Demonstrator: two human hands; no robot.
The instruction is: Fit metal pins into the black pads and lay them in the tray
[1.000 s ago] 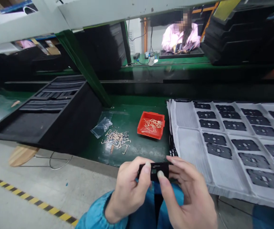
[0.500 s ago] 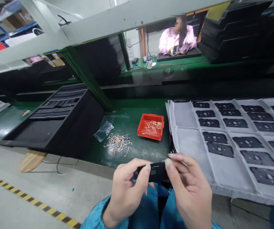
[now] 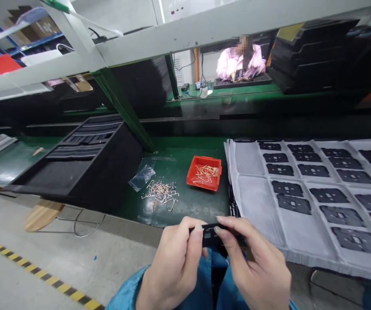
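Observation:
Between my two hands is a flat black plastic plate (image 3: 210, 237) with a small rectangular window, held just in front of the bench edge. My left hand (image 3: 177, 258) pinches its left end, thumb on the near face. At the other end my right hand (image 3: 248, 254) grips it with thumb and index finger close together near the top edge. Beyond my hands, a loose pile of small cream-coloured bent strips (image 3: 161, 192) lies on the green bench. More such strips sit in a red bin (image 3: 204, 187) to its right.
On the right, a pale compartment tray (image 3: 311, 234) carries several black plates. A black foam-lined box (image 3: 107, 185) stands at left beside a clear plastic bag (image 3: 142, 176). A green post (image 3: 120, 105) rises behind it. A co-worker in pink (image 3: 224, 64) sits across the bench.
My right thumb and index finger have shifted left along the plate's top edge. Both hands still hold it. The camera view has tilted slightly.

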